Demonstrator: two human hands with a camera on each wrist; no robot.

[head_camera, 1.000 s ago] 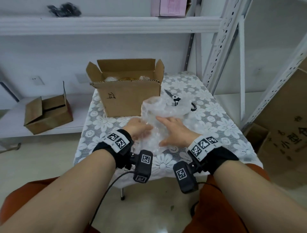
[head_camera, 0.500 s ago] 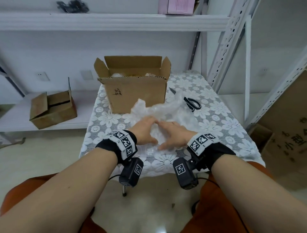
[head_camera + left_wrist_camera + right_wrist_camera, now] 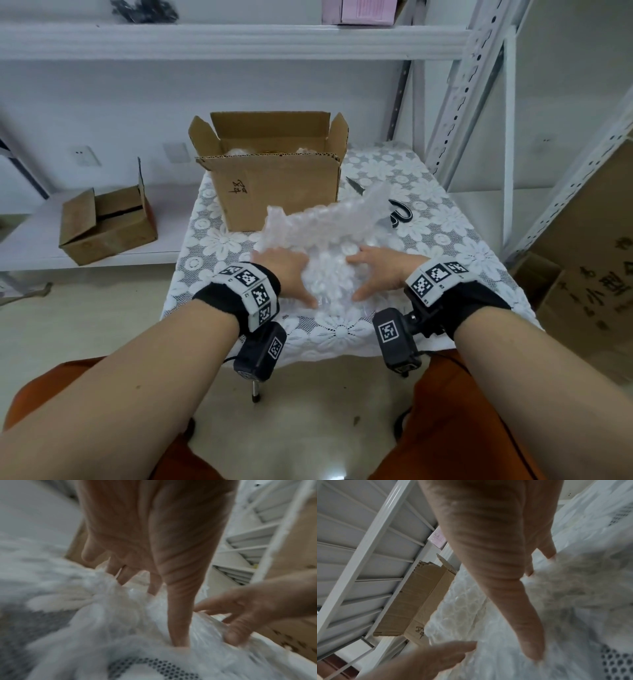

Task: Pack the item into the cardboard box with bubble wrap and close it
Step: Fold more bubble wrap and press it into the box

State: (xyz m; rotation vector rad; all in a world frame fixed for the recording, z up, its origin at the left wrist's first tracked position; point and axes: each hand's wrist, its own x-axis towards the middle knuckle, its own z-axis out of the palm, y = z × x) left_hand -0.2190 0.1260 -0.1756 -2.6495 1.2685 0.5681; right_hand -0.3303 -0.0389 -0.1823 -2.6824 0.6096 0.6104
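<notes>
A crumpled sheet of clear bubble wrap [image 3: 329, 240] lies on the lace-covered table [image 3: 342, 335] in front of the open cardboard box [image 3: 281, 192]. My left hand [image 3: 291, 274] grips the wrap's left side, fingers dug in and thumb pressed on top [image 3: 178, 615]. My right hand [image 3: 373, 274] holds the right side, thumb and fingers around the bundle [image 3: 537, 601]. The box stands upright at the table's far end with its flaps up; pale wrap and something golden show inside, not clearly. In the right wrist view the wrap [image 3: 462, 615] reaches close to the box [image 3: 406, 601].
Black-handled scissors [image 3: 399, 216] lie to the right of the box, partly behind the wrap. A smaller closed carton [image 3: 106, 226] sits on a low shelf at left. White shelf uprights [image 3: 455, 102] and a large carton [image 3: 589, 274] stand at right.
My hands, close together on the wrap half a second ago, have moved apart to its two sides. The wrap has spread wider and lower in front of the box.
</notes>
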